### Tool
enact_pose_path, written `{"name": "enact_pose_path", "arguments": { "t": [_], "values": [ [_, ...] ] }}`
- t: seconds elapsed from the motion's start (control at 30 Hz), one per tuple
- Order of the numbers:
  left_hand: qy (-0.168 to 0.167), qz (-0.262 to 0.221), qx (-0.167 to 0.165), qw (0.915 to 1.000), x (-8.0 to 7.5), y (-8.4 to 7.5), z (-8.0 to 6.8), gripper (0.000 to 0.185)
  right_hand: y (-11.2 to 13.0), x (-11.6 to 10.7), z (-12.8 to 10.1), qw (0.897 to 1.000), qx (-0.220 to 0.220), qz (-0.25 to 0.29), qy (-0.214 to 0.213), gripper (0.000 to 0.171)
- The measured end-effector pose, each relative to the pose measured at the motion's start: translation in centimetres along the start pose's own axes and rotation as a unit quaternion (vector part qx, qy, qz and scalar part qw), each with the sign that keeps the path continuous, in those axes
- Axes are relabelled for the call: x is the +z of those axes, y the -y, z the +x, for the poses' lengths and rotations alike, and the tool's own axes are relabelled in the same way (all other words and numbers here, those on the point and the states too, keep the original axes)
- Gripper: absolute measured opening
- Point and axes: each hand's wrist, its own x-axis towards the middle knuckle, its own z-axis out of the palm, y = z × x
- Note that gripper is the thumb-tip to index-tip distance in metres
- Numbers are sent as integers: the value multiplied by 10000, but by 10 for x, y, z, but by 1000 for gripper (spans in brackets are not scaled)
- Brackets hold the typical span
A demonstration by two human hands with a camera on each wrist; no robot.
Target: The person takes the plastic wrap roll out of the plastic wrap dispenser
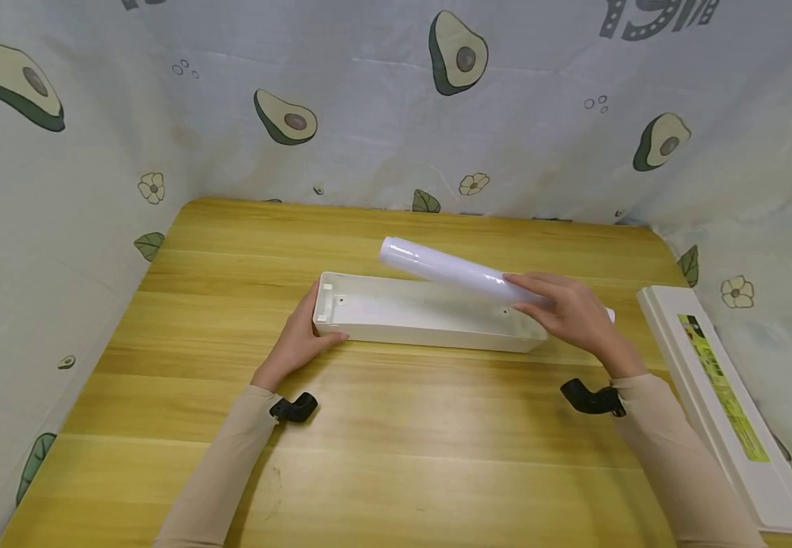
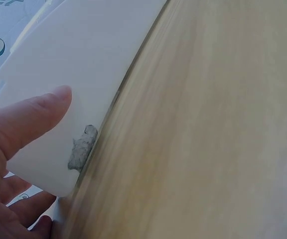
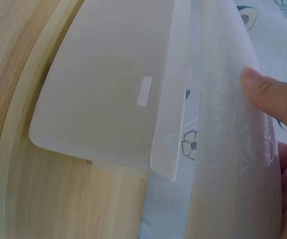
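A long, white, open-topped plastic box (image 1: 430,336) lies on the wooden table, its inside facing up. My left hand (image 1: 297,341) grips its left end, with the thumb along the near wall and the other fingers round the end. In the left wrist view a torn grey patch (image 2: 82,148) marks that wall's lower edge. Above the box's right part, my right hand (image 1: 569,310) holds a glossy roll of plastic wrap (image 1: 446,266) by its right half, thumb on the near side. The roll slants, its left end beyond the box's far wall. Clear film (image 3: 228,129) covers it in the right wrist view.
A long white lid-like piece (image 1: 683,380) with a yellow-green label (image 1: 724,388) lies along the table's right edge. Avocado-print cloth (image 1: 368,114) hangs behind and at both sides of the wooden table (image 1: 396,457). Each wrist carries a black camera mount (image 1: 294,408).
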Motion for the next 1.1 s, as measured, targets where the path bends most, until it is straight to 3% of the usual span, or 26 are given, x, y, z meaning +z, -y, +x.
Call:
{"name": "enact_pose_path", "arguments": {
  "t": [0.5, 1.1],
  "values": [
    [-34, -39, 40, 10000, 0, -1, -1, 105, -8, -8, -15, 9985, 545, -46, 40, 54],
    [-76, 0, 52, 10000, 2, 0, 0, 105, -13, -14, -26, 9966, 784, -222, -68, 52]
  ]
}}
